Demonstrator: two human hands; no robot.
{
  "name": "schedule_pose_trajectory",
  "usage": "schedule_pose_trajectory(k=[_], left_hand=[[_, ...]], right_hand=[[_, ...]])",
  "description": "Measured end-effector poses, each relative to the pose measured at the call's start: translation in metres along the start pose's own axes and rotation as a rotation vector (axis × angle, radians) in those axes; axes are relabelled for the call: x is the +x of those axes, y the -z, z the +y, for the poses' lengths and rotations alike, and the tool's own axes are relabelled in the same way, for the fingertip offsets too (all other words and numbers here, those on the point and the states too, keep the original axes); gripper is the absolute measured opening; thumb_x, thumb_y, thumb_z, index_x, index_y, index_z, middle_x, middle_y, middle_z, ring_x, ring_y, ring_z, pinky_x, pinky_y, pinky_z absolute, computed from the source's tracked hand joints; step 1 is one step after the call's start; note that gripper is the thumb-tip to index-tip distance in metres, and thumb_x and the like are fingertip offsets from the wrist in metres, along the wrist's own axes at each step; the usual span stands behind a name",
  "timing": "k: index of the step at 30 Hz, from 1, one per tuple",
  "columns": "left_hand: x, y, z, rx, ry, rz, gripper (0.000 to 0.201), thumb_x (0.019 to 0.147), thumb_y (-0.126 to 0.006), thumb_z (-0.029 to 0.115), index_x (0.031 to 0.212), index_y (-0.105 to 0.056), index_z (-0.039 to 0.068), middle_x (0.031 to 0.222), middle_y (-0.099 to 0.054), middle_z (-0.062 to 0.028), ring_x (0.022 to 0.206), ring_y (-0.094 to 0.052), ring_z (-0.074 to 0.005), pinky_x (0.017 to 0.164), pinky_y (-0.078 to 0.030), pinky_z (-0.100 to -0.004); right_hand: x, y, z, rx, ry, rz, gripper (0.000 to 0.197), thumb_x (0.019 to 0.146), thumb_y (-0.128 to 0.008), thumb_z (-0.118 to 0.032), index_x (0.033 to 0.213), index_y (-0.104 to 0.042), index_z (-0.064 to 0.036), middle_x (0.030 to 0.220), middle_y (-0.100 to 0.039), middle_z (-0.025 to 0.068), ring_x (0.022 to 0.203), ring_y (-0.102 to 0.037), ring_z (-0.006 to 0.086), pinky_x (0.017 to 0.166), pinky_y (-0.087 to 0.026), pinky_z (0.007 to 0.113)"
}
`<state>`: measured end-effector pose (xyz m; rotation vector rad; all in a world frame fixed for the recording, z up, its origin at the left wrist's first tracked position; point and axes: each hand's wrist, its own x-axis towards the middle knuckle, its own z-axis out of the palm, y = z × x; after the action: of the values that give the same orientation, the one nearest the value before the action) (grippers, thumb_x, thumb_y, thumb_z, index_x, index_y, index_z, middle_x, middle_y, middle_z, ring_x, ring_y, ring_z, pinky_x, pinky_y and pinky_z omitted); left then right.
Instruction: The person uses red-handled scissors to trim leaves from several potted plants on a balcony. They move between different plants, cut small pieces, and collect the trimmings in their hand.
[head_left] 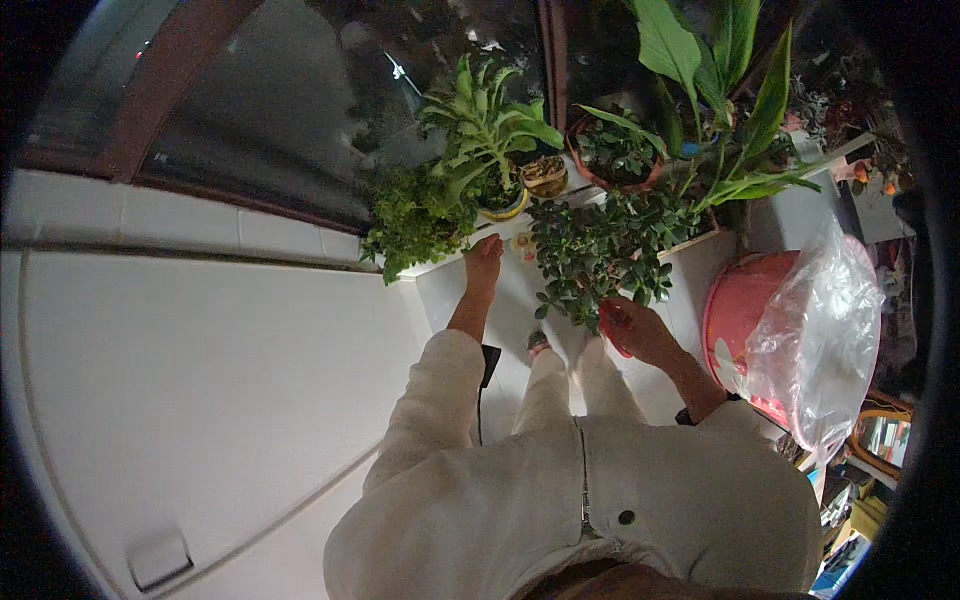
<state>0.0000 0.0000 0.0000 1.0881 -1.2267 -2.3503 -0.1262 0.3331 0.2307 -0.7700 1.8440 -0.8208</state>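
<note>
My right hand (pixel 637 330) is closed around a red object (pixel 609 331) with a curved edge, mostly covered by the fingers; its kind is unclear. It is just below a bushy plant with dark green leaves (pixel 600 245). My left hand (pixel 484 262) reaches to the ledge beside a fine-leaved green plant (pixel 415 215), its fingers curled together; what they hold, if anything, cannot be seen. Behind it, a tall pale-green plant (pixel 485 125) grows in a yellow-rimmed pot (pixel 505 210).
A small brown pot (pixel 545 177) and a terracotta pot (pixel 640 183) stand along the window ledge. To the right is a large red tub (pixel 735 325), partly covered by clear plastic sheeting (pixel 820 330). A white panel (pixel 200 380) fills the left side. Broad-leaved plants (pixel 735 60) rise at the back right.
</note>
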Motion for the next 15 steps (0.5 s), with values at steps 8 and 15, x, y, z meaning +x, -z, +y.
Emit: schedule_pose_trajectory(k=[8, 15], left_hand=[[0.110, -0.028, -0.009, 0.328, -0.201, 0.296, 0.038, 0.090, -0.054, 0.011, 0.125, -0.047, -0.001, 0.107, -0.059, -0.0155, 0.093, -0.058, -0.0279, 0.079, -0.048, -0.0357], [0.152, -0.050, -0.002, 1.001, -0.427, 0.419, 0.044, 0.085, -0.060, 0.017, 0.124, -0.049, -0.001, 0.109, -0.057, -0.0190, 0.091, -0.060, -0.0297, 0.075, -0.050, -0.0359]], right_hand=[[0.081, -0.003, 0.021, -0.080, -0.006, 0.036, 0.040, 0.089, -0.053, -0.032, 0.122, -0.051, -0.0097, 0.108, -0.062, 0.0147, 0.098, -0.061, 0.0299, 0.086, -0.048, 0.036], [0.113, -0.032, 0.076, 0.116, -0.045, 0.167, 0.038, 0.087, -0.058, -0.027, 0.119, -0.051, -0.0065, 0.106, -0.063, 0.0144, 0.094, -0.063, 0.0311, 0.081, -0.051, 0.036]])
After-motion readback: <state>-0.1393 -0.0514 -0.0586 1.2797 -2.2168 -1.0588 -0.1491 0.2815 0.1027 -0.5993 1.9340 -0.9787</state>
